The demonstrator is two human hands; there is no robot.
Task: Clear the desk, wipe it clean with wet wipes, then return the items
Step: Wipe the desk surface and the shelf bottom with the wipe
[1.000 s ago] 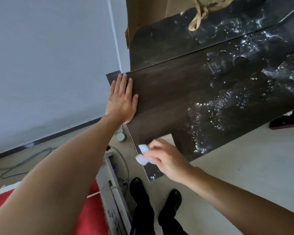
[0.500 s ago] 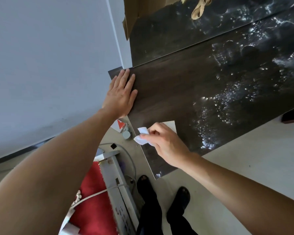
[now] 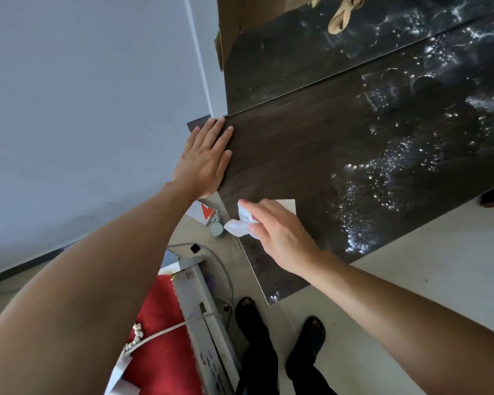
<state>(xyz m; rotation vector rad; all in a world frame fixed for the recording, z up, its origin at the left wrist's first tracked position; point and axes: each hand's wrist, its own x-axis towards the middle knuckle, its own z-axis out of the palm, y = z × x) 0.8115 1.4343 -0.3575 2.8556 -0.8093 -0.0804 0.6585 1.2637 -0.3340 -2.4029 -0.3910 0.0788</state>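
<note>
Pinching the wet wipe [image 3: 238, 224] takes little force. It is a light, limp, damp wad that will fold and slide under your fingers, not push back. Take it by the bunched middle and press it flat to the wood; do not drag it by a loose corner.

Your right hand [image 3: 280, 238] has it that way now, fingers curled over the crumpled white wad at the near part of the left edge of the desk [image 3: 311, 149]. The wipe pokes out beyond your fingertips toward that edge, and part of it overhangs the desk. The rest is hidden under your fingers.

Your left hand [image 3: 206, 163] lies palm down at the desk's far left corner. Its fingers are straight and together and grip nothing, which reads as a brace.

A white card [image 3: 288, 204] lies on the desk, partly covered by your right hand.

The right part of the desk glistens with wet beads [image 3: 382, 172], while the strip along its left edge looks dull. I judge that strip is the part now in hand.

Mind the overhang: a light pinch could lose the wipe as it runs off the desk's edge.
</note>
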